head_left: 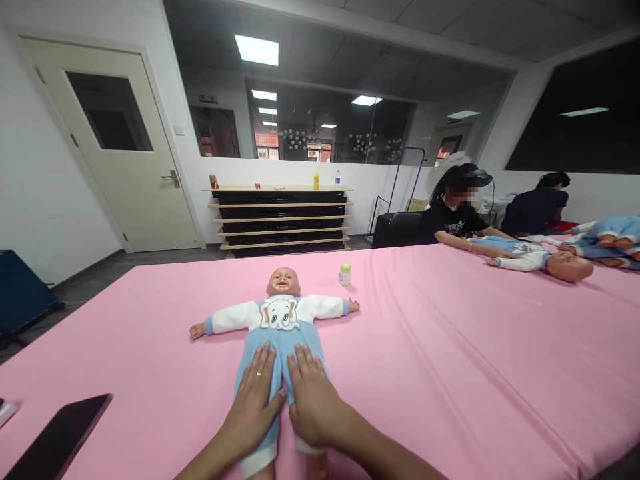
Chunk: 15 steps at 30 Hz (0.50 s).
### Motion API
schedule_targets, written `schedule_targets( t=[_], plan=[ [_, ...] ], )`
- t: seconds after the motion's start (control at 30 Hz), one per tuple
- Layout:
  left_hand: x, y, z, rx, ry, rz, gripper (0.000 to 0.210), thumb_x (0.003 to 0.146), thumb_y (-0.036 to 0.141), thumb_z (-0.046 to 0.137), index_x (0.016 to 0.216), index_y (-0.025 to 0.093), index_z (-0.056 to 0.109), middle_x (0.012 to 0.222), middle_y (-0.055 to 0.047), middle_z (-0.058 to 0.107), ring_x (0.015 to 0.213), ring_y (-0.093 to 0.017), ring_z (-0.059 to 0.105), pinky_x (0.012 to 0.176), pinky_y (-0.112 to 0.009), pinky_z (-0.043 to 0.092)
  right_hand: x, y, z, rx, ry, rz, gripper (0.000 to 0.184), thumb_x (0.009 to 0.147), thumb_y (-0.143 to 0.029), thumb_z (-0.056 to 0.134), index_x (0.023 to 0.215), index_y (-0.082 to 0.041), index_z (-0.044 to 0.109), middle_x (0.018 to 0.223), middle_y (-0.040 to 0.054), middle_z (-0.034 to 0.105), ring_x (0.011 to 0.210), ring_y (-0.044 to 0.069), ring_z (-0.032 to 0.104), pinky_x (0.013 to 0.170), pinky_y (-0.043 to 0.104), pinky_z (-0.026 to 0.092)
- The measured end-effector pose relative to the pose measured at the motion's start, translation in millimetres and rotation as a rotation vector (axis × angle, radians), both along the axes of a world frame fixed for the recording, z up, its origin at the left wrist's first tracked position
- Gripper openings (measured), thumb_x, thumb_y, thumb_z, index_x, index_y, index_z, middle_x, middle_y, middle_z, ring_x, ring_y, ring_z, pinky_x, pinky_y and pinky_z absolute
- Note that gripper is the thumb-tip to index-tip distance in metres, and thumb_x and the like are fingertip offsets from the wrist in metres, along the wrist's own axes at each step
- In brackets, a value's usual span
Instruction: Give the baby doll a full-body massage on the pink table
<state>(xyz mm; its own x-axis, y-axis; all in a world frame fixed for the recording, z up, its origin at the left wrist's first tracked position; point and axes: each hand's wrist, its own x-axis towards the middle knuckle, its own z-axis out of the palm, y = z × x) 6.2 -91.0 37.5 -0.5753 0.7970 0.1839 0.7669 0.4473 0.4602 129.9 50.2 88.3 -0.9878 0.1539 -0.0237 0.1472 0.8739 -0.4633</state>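
Observation:
A baby doll (279, 312) lies on its back on the pink table cover (410, 400), arms spread wide and head away from me. It wears a white top with an elephant face and light blue trousers. My left hand (254, 399) rests flat on the doll's left-side leg in view, fingers stretched out, a ring on one finger. On the other leg lies my right hand (313, 397), also flat with fingers extended. Both hands touch the trousers and grip nothing. Beyond the doll's arm on the right stands a small white bottle with a green cap (345, 275).
A dark phone (60, 437) lies at the near left, beside a white object (7, 412) cut by the frame. At the right, a person in a headset (457, 213) touches another doll (530, 257). More dolls (610, 240) lie farther right. Shelves (283, 220) stand behind the table.

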Motion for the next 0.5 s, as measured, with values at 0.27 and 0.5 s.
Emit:
schedule_targets(
  t=[0.27, 0.5],
  plan=[
    [-59, -2, 38.8, 0.13, -0.011, 0.161, 0.055, 0.091, 0.045, 0.04, 0.143, 0.025, 0.036, 0.151, -0.008, 0.034, 0.14, -0.026, 0.03, 0.112, -0.052, 0.032, -21, 59, 8.4, -0.108, 0.136, -0.256, 0.057, 0.09, -0.029, 0.041, 0.143, -0.009, 0.036, 0.151, 0.0159, 0.028, 0.141, 0.028, 0.024, 0.114, 0.047, 0.025],
    [-130, 22, 37.4, 0.007, -0.009, 0.321, 0.057, 0.091, 0.05, 0.031, 0.139, 0.02, 0.041, 0.112, -0.009, 0.065, 0.102, -0.026, 0.063, 0.081, -0.039, 0.05, -60, 110, -15.4, -0.163, 0.259, -0.476, 0.033, 0.088, -0.023, 0.039, 0.115, -0.014, 0.056, 0.109, 0.0106, 0.062, 0.103, 0.022, 0.057, 0.089, 0.034, 0.045]
  ],
)
